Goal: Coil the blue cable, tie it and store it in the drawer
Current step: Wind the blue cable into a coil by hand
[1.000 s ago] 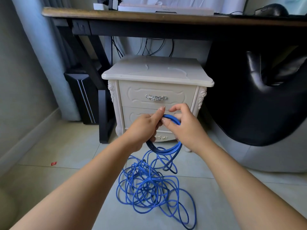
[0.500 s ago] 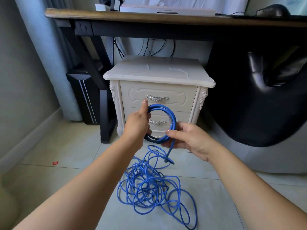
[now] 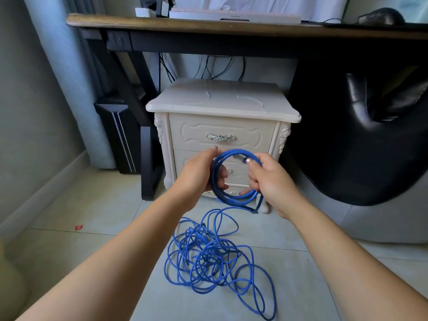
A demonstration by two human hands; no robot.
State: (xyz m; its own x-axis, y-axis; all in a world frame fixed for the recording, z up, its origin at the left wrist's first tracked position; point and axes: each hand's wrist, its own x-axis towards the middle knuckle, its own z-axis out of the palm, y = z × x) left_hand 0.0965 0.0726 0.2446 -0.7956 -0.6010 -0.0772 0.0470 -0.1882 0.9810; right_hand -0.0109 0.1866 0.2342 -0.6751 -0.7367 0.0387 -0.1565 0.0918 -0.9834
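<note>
Blue cable: part wound into a small ring of a few turns, held up in front of the nightstand, level w/ its lower drawer. The rest lies in a loose tangled heap on the tile floor, in front of the nightstand, joined to the ring by a strand dropping from the ring's lower right. A plug end w/ clear tip sits at the ring's top right, beside the right thumb.

Left hand is closed around the ring's left side, fingers curled through the middle, thumb up over the top. Right hand is closed on the ring's right side, fingers wrapped round the strands.

Nightstand: cream, carved corners, 2 drawers, both closed; upper drawer has a silver ornate handle. Lower drawer's handle mostly hidden behind the ring.

Above the nightstand, a dark wood desk w/ black frame; black cords hang behind. Left of the nightstand, a black PC tower by the desk leg. Right of it, a black chair. Small red scrap on the floor, well left of the heap.
</note>
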